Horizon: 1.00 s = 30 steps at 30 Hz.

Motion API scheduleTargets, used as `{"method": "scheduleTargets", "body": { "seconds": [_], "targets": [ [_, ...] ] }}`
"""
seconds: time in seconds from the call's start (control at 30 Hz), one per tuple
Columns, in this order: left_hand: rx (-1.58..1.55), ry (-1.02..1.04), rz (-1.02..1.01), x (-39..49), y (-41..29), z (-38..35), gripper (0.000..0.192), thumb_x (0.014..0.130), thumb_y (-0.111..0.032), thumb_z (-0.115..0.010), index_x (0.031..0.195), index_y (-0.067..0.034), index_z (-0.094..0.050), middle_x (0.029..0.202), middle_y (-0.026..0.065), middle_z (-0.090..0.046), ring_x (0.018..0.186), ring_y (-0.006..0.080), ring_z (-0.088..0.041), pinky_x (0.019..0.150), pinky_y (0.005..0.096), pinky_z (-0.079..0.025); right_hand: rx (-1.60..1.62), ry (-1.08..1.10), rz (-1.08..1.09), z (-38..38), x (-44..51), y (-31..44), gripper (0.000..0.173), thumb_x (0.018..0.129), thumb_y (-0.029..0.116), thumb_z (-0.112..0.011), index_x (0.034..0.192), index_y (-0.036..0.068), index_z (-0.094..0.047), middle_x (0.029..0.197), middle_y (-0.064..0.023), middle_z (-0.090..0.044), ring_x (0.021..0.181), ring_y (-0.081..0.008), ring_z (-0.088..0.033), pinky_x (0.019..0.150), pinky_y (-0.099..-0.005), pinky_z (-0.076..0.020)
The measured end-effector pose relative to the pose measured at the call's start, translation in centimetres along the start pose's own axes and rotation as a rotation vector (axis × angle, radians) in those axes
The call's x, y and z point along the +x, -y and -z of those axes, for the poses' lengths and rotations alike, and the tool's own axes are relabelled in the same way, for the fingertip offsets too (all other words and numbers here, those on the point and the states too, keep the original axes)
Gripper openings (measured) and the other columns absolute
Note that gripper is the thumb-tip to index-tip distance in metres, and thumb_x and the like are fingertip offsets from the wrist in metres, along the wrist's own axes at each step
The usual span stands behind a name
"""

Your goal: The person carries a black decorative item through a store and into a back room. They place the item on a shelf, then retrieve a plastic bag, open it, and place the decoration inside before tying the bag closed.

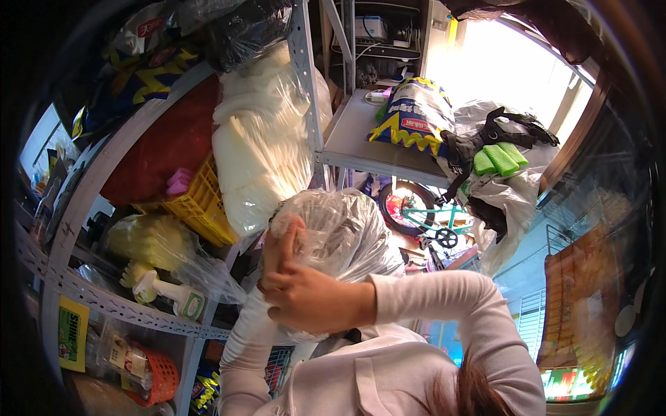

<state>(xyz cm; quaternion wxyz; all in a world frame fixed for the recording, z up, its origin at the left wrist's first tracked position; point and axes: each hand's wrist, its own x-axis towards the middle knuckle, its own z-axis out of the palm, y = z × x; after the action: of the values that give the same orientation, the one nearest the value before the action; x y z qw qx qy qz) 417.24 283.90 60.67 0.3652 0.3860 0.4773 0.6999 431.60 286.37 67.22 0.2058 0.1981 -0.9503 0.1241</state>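
Note:
In front of my chest, my right hand (317, 299) lies across my left hand (283, 249), near the left wrist or the back of the hand. The left hand's fingers point upward, beside a large clear plastic bag (354, 234) with crumpled film. Whether either hand grips the film is hidden by the overlap and some blur. Up and to the left, a tall clear bag of cream-coloured material (265, 135) leans against the metal shelf post.
Metal shelving (125, 307) on the left holds a yellow plastic crate (205, 203), a white spray bottle (179, 299) and an orange basket (158, 374). A printed bag (416, 112) and green rolls (500, 158) lie ahead. A bicycle (416, 210) stands beyond.

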Motion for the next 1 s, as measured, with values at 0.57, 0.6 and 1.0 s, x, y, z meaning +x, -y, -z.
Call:
{"method": "scheduleTargets", "body": {
  "seconds": [0.57, 0.6, 1.0],
  "targets": [
    [0.450, 0.685, 0.345, 0.4, -4.3, 1.3, 0.062, 0.093, -0.045, -0.050, 0.136, -0.003, -0.037, 0.133, 0.0113, -0.044, 0.121, 0.0174, -0.045, 0.101, 0.0319, -0.041, 0.111, -0.140, -0.414, 4.5, 1.8, -6.6, 0.017, 0.075, 0.021, -0.068, 0.081, 0.005, -0.068, 0.065, -0.0128, -0.063, 0.060, -0.0310, -0.062, 0.058, -0.0369, -0.0501],
    [0.363, 0.615, 0.395, 0.3, -4.1, 1.0, 0.057, 0.095, -0.042, -0.049, 0.135, -0.003, -0.038, 0.130, 0.0103, -0.046, 0.116, 0.0156, -0.047, 0.096, 0.0302, -0.042, 0.197, -0.157, -0.432, 4.9, 1.7, -6.6, 0.019, 0.075, 0.022, -0.068, 0.084, 0.005, -0.067, 0.067, -0.0133, -0.063, 0.061, -0.0315, -0.063, 0.059, -0.0368, -0.0501],
    [0.174, 0.326, 0.527, -0.3, -5.5, 2.4, 0.037, 0.097, -0.036, -0.052, 0.117, -0.005, -0.058, 0.098, 0.0034, -0.064, 0.082, 0.0103, -0.060, 0.069, 0.0242, -0.048, 0.832, 0.002, -0.773, 6.9, -4.3, -4.8, 0.028, 0.091, 0.023, -0.056, 0.082, -0.002, -0.063, 0.066, -0.0115, -0.064, 0.062, -0.0212, -0.062, 0.055, -0.0337, -0.0457]
  ]
}}
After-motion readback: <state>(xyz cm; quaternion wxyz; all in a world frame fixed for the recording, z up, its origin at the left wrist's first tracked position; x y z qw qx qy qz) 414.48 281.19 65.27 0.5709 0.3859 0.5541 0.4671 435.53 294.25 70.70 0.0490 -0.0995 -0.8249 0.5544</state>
